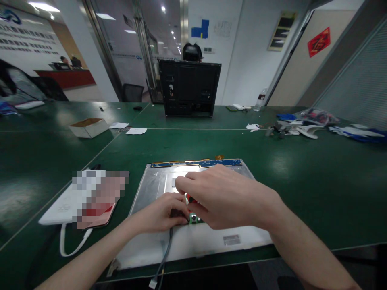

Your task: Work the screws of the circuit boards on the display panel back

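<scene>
A flat display panel (151, 185) lies back side up before me, with a long blue circuit strip (181, 164) along its far edge. On its near part sits a small green circuit board (193, 218). My left hand (172, 209) is closed, its fingertips at the left end of that green board. My right hand (217, 193) is curled over the board around a red-and-black tool (190, 198), apparently a screwdriver, mostly hidden by the fingers. A dark cable (168, 245) runs from under my left hand past the table's front edge, ending in a white connector (153, 283).
Left of the panel lie a white device (57, 209) and a pinkish phone (113, 211) with a white cable (68, 253). Farther off are an open box (89, 128), papers (136, 131), and an upright black monitor frame (190, 86) with a person behind. Clutter (302, 125) lies at the right.
</scene>
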`<state>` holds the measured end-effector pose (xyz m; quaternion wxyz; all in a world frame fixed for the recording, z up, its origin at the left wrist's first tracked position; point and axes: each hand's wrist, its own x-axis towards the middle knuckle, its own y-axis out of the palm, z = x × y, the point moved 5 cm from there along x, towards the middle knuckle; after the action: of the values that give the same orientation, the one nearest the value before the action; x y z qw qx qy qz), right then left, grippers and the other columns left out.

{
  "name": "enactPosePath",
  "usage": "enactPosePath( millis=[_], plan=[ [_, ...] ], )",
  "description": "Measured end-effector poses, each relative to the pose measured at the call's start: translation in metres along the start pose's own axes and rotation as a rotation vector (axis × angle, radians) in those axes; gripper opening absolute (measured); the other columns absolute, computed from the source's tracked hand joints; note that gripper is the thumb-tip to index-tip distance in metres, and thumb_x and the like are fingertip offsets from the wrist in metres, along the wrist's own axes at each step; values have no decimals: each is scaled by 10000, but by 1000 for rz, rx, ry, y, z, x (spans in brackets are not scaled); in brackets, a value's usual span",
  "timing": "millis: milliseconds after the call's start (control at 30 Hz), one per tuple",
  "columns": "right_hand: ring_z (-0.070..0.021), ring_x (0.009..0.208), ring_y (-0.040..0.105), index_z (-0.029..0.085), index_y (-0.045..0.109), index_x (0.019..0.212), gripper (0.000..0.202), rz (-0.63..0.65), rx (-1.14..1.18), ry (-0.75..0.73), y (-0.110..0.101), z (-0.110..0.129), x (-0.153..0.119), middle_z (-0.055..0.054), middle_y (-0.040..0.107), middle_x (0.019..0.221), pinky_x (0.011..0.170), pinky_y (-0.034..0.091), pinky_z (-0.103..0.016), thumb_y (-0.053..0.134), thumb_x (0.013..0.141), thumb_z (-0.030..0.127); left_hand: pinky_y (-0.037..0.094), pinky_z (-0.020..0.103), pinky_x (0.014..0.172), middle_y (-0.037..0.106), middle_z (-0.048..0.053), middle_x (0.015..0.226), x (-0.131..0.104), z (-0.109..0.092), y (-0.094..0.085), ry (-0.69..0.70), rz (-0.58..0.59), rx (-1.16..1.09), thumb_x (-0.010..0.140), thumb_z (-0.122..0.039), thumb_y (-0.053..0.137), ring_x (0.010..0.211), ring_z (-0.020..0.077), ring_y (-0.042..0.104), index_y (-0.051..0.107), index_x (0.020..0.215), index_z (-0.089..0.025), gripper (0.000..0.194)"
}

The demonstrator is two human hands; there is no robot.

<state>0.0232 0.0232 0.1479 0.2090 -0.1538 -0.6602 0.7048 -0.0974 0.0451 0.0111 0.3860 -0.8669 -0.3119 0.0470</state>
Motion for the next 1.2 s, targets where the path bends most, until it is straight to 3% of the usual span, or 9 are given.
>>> enactPosePath(
  millis=[167, 467, 800, 1200],
  plan=[
    [-130, 552, 506, 192, 567, 870, 118, -31, -49, 41, 0, -4, 1, -6, 641, 693, 482, 185, -286, 519, 917, 289, 457, 258, 691, 660, 42, 939, -3, 4, 2, 3, 6, 38, 838, -179, 668, 832, 184, 601, 711, 847, -178, 44],
    [-141, 627, 524, 174, 525, 902, 130, 27, -17, -18, 0, 2, -1, -29, 650, 833, 483, 247, -281, 589, 801, 223, 461, 252, 699, 675, 20, 885, 0, -3, -1, 10, -2, -23, 836, -154, 649, 805, 168, 606, 725, 855, -194, 88],
    [-138, 564, 527, 192, 570, 897, 98, -41, -57, 34, 0, -4, 1, -9, 655, 709, 481, 191, -289, 525, 906, 278, 456, 262, 702, 658, 40, 941, -2, 3, 2, -3, 25, 7, 846, -175, 656, 843, 186, 594, 723, 882, -188, 77],
    [-141, 625, 528, 178, 521, 895, 129, 35, 4, -16, 0, 0, -2, -31, 655, 823, 479, 237, -278, 579, 791, 228, 445, 258, 711, 673, 8, 865, 0, -3, -1, -4, -11, -10, 816, -129, 658, 802, 170, 604, 720, 823, -193, 90]
  ],
)
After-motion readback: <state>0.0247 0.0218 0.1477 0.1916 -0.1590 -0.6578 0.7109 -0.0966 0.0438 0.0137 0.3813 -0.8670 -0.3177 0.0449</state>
